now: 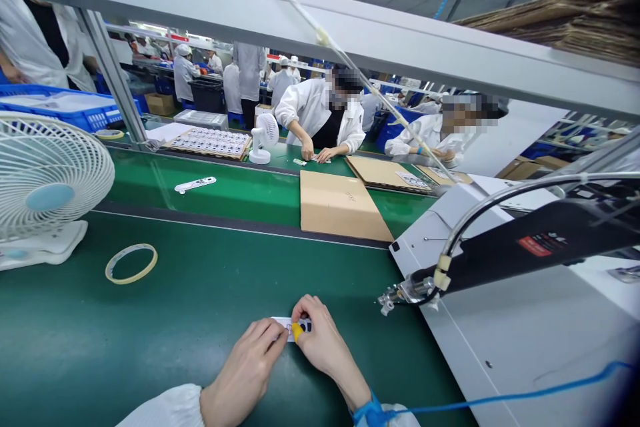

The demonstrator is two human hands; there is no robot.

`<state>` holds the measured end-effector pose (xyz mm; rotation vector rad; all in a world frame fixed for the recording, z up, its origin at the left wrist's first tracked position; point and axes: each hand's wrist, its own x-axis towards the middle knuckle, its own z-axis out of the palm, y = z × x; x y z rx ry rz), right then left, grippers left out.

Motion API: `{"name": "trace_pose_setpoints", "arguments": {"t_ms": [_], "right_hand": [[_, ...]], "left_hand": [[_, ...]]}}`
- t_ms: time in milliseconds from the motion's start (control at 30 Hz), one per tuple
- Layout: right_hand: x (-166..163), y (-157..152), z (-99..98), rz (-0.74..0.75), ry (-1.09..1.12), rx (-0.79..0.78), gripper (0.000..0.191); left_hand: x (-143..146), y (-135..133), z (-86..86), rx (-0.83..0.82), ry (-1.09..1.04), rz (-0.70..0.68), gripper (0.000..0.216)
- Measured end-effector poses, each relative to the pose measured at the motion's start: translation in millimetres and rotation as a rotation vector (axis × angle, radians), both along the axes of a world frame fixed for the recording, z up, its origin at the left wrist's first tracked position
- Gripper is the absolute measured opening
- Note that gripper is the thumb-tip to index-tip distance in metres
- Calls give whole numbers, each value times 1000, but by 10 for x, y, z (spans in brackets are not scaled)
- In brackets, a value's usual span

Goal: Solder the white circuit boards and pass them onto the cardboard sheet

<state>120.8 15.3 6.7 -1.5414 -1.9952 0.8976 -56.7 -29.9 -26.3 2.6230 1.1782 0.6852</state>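
A small white strip point(283, 322) with dark printed shapes lies on the green bench top, partly hidden under my fingers. From the left, my left hand point(246, 365) closes its thumb and fingertips on the strip's near end. My right hand point(323, 339) is bent over the other end, thumb and index finger pinched together at it. On that thumb sits a yellow finger cot point(297, 331). A blue wrist strap point(370, 410) with a cord circles my right wrist.
A tape ring point(131, 264) and a white fan point(50, 187) are at left. Beyond, a similar printed strip point(195, 184) and a cardboard sheet point(343, 207) lie on the green belt. A machine with a black arm point(525, 240) stands at right. Co-workers sit opposite.
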Motion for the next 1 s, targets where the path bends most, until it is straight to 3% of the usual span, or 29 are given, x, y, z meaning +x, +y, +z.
{"name": "trace_pose_setpoints", "arguments": {"t_ms": [433, 733, 1000], "right_hand": [[26, 89, -2, 18, -40, -32, 21], [79, 73, -15, 21, -29, -33, 15], [-12, 80, -38, 7, -107, 9, 14]], "left_hand": [[-4, 16, 4, 54, 50, -12, 43], [119, -45, -26, 98, 55, 109, 46], [48, -9, -4, 82, 46, 24, 42]]}}
